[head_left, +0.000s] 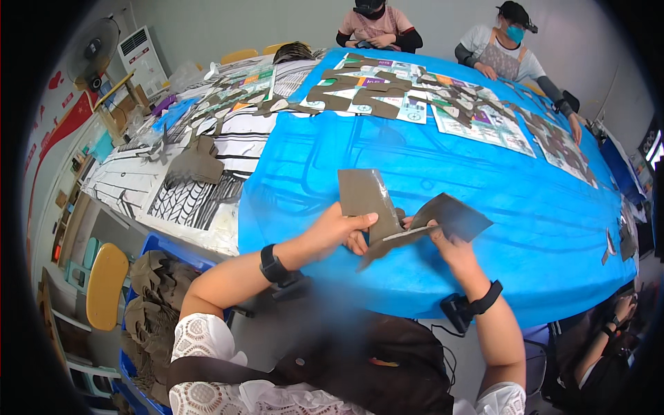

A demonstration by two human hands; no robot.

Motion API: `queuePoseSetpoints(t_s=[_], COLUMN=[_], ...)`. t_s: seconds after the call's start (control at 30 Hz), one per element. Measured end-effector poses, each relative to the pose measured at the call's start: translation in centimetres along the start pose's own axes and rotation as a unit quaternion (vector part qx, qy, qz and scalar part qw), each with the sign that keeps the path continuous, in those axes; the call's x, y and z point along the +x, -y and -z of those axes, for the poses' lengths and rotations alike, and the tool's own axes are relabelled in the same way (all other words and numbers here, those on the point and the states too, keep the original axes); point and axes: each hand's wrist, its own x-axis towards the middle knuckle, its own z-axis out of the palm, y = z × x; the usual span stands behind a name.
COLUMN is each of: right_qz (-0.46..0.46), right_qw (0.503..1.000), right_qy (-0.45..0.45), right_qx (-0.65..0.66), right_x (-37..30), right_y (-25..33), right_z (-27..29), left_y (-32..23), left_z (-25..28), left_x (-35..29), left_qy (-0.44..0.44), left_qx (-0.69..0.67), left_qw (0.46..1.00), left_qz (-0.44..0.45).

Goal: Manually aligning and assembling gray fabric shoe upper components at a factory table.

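Over the near part of the blue-covered table, my left hand (348, 227) pinches a grey-brown cut sheet piece (361, 190) between thumb and fingers. One flat, slightly shiny flap stands up from this grip. My right hand (451, 243) closes on the same piece, or one joined to it, at a pale edge. On that side a dark flap (456, 216) spreads out to the right. Some of my fingers are hidden behind the material, and whether it is one piece or two I cannot tell. Both wrists wear black straps with small devices.
Printed sheets (484, 128) with several grey-brown cut pieces lie across the blue cover (332, 152). A stack of pieces (199, 160) rests on the patterned cover at left. A blue crate (160, 242) of pieces stands below, beside a yellow chair (107, 287). Other people sit around the table.
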Motion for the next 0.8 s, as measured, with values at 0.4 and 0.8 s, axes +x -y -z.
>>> queuePoseSetpoints(t_s=[0.4,0.8], right_qz=[0.149,0.179], right_qw=[0.943,0.888], right_qy=[-0.221,-0.264], right_qx=[-0.198,-0.331], right_x=[-1.0,-0.8], right_y=[4.2,10.8], right_z=[-3.0,-5.8], left_y=[-1.7,-1.5], left_z=[-2.7,-7.0], left_x=[-3.9,-8.5], left_qy=[-0.406,-0.352], left_qx=[0.402,0.613], left_qw=[0.587,0.421], left_qz=[-0.573,-0.569])
